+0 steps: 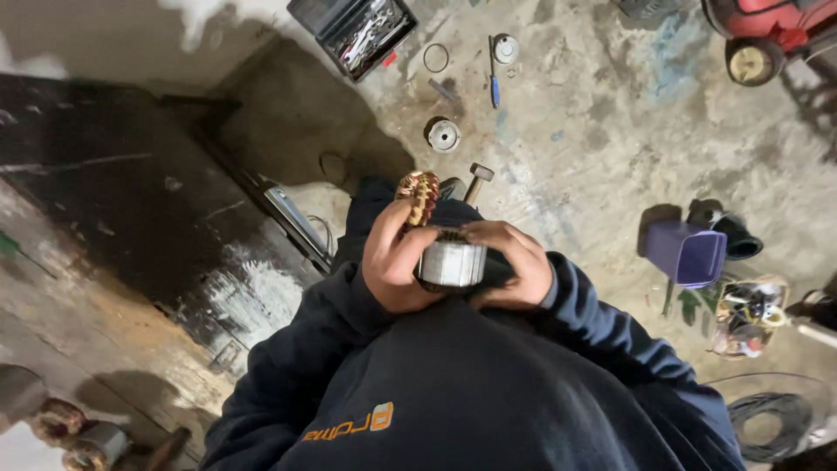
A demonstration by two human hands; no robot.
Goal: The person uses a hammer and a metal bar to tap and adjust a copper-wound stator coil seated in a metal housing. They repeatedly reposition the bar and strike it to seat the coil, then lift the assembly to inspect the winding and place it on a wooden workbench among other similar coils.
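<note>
A stained concrete floor [593,131] fills the workshop, with a dark worn table [113,201] at the left. An open toolbox [353,33] lies far off, a purple bin [686,253] at the right. Left hand [397,257] and right hand [514,266] both grip a motor stator [449,257] against the person's chest.
</note>
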